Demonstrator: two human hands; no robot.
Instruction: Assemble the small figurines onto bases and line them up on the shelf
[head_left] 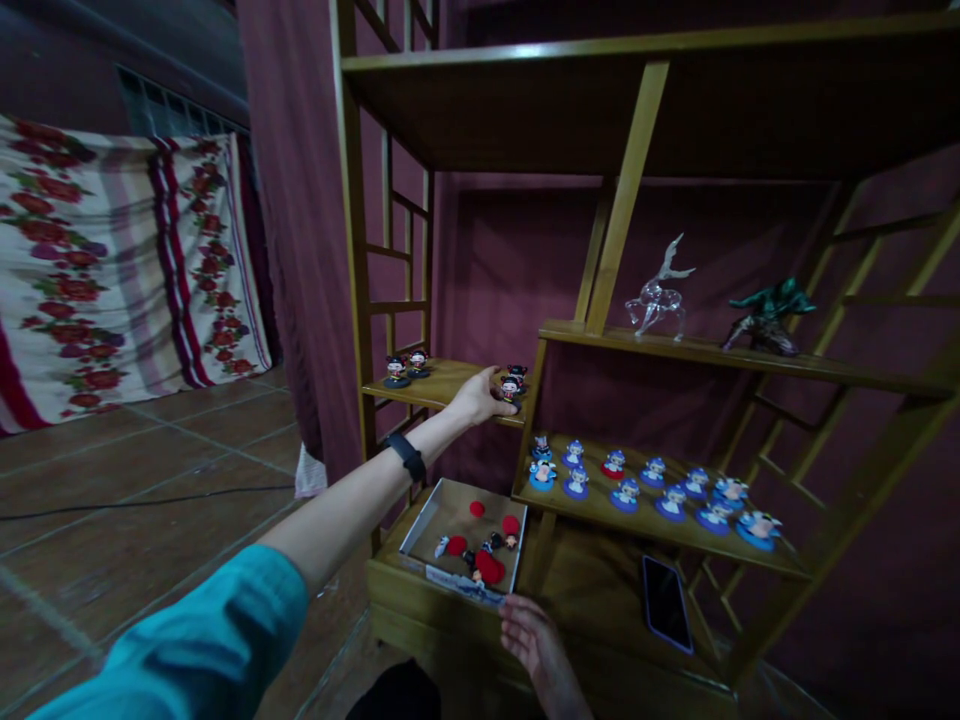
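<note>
My left hand (pixel 480 397), with a dark band on the wrist, reaches to the upper left shelf (pixel 442 385). Its thumb and fingers close round a small doll figurine (pixel 511 388) with black hair buns and a dark base. Just behind stands another such figurine (pixel 517 373), partly hidden. Two similar figurines (pixel 406 368) stand at that shelf's left end. Low in front, my right hand (pixel 531 638) hangs by the near right corner of an open cardboard box (pixel 422 522), fingers loosely bent and holding nothing visible. Inside the box lie several red pieces (pixel 490 568) and dark-haired figurines (pixel 495 541).
Several figurines on blue, purple and red bases (pixel 626 494) fill the lower right shelf. Above them stand a clear deer ornament (pixel 656 300) and a green-brown sculpture (pixel 772 315). A phone (pixel 667 603) lies on the bottom board. Wooden uprights (pixel 628 195) divide the shelves.
</note>
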